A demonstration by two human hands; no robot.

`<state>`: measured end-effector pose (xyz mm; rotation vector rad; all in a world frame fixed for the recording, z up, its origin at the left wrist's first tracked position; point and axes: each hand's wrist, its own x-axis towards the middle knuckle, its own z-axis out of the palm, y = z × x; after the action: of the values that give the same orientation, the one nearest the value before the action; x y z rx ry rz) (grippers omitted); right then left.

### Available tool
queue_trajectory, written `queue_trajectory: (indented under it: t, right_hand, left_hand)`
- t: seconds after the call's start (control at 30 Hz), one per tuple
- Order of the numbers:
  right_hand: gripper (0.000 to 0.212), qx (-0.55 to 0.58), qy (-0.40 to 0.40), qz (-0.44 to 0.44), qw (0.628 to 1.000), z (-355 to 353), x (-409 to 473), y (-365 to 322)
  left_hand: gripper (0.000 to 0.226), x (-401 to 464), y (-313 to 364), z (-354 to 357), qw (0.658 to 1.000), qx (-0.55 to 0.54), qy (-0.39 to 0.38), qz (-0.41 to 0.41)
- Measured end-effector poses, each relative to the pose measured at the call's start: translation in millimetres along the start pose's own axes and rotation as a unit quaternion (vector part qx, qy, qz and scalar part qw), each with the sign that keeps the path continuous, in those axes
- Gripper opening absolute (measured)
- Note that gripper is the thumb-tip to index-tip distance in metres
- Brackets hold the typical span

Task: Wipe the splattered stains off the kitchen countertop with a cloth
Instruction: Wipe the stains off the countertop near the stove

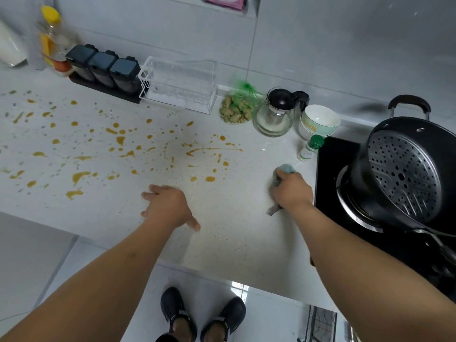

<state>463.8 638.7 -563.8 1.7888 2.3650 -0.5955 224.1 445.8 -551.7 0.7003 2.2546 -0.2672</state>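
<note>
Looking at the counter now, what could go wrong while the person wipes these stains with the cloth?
1. The right hand grips the cloth close to the small green-capped bottle; a wide stroke might knock it over.
2. The orange stains are still wet-looking and spread far left; one cloth may smear them rather than lift them.
3. The left hand rests flat near the splatter and could get soiled.

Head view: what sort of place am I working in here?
A home kitchen, most likely: a black gas hob carrying a black pot with a perforated steamer tray, a row of dark-lidded seasoning jars, and a white speckled countertop splattered with yellow-brown stains.
</note>
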Motion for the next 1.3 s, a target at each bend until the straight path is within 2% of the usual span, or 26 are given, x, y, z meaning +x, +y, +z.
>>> queue_trajectory:
  t: [0.1, 0.2, 0.33, 0.4, 0.5, 0.6, 0.73, 0.8, 0.9, 0.97, 1.03, 1.1, 1.2, 1.3]
  right_hand:
    - [0.022, 0.029, 0.023, 0.008, 0.999, 9, -1, -28]
    - [0.025, 0.023, -0.007, -0.102, 0.994, 33, -26, -69]
    - [0.034, -0.01, -0.066, -0.265, 0.962, 62, -70, -103]
    - [0.034, -0.009, -0.062, -0.289, 0.955, 61, -72, -94]
    - [0.026, 0.018, -0.048, -0.19, 0.98, 38, -46, -65]
    - [0.012, 0.059, 0.003, -0.073, 0.996, 11, -13, -32]
    - [0.02, 0.043, 0.015, -0.005, 0.999, -1, 23, -28]
    - [0.021, 0.038, 0.006, -0.013, 0.999, 2, 28, -47]
    - [0.024, 0.026, -0.019, -0.087, 0.996, 22, 13, -79]
    - [0.032, 0.012, -0.045, -0.159, 0.986, 38, -7, -90]
    - [0.046, 0.032, -0.073, -0.193, 0.978, 45, -19, -84]
    - [0.047, 0.055, -0.053, -0.168, 0.983, 38, -14, -69]
    - [0.025, 0.033, -0.012, -0.108, 0.994, 19, 18, -59]
    - [0.033, 0.015, -0.037, -0.091, 0.995, 3, 47, -70]
  left_hand:
    - [0.169, 4, -1, -1, 1.0, -0.001, 0.002, 0.001]
    - [0.17, 5, 0, 3, 1.0, -0.01, 0.005, 0.001]
    - [0.171, 2, -1, 5, 1.0, -0.004, 0.02, -0.013]
    - [0.172, 3, -1, 6, 1.0, -0.005, 0.021, -0.01]
    - [0.171, 3, -4, 7, 1.0, -0.012, 0.028, -0.005]
    - [0.171, 4, -4, 9, 0.999, -0.01, 0.035, -0.004]
    - [0.173, 6, -4, 9, 0.999, -0.012, 0.03, -0.008]
    - [0.174, 8, -5, 9, 0.999, -0.012, 0.035, -0.007]
    - [0.175, 10, -6, 12, 0.999, -0.01, 0.04, -0.003]
    - [0.176, 12, -6, 14, 0.999, -0.01, 0.042, -0.007]
    - [0.177, 13, -6, 15, 0.999, -0.009, 0.046, -0.01]
    - [0.179, 14, -7, 17, 0.999, -0.007, 0.046, -0.009]
    - [0.179, 14, -8, 16, 0.999, -0.002, 0.052, -0.007]
    - [0.178, 12, -7, 14, 0.999, -0.005, 0.046, -0.005]
